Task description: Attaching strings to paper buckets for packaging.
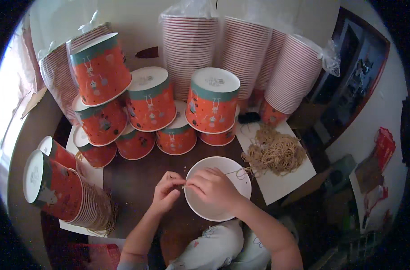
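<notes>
An open paper bucket [242, 173] with a white inside stands upright close in front of me, its rim facing up. Over its left rim, my left hand [167, 192] and my right hand [212, 188] meet fingertip to fingertip, both pinched. From a tangled heap of tan cord [281, 155], a thin strand runs across the bucket to my right hand. A small pale bit shows under the fingertips at the rim. What the left fingers pinch is hidden.
Orange and green paper buckets [212, 101] are piled upside down at the back. Tall bagged bucket stacks [189, 49] stand behind them. A tipped bucket stack [63, 189] lies at the left. The cord heap rests on a white board [281, 189] at the right.
</notes>
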### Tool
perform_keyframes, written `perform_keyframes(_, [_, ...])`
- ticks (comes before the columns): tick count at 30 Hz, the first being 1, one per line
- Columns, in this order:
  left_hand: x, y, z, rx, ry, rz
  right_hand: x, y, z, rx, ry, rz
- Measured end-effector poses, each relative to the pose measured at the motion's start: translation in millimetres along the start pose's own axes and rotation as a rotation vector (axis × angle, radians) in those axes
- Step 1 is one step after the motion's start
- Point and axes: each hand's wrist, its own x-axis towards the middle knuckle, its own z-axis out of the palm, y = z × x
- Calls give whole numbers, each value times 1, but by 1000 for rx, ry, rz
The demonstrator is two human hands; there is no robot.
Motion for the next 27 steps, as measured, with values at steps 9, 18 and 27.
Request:
perform_keyframes(9, [3, -2, 4, 301, 114, 44, 2, -2, 3, -86, -28, 13])
perform_keyframes(18, [3, -1, 6, 193, 162, -27, 2, -4, 9, -45, -28, 99])
perform_keyframes(27, [2, -5, 3, 137, 174, -52, 2, -5, 11, -34, -18, 92])
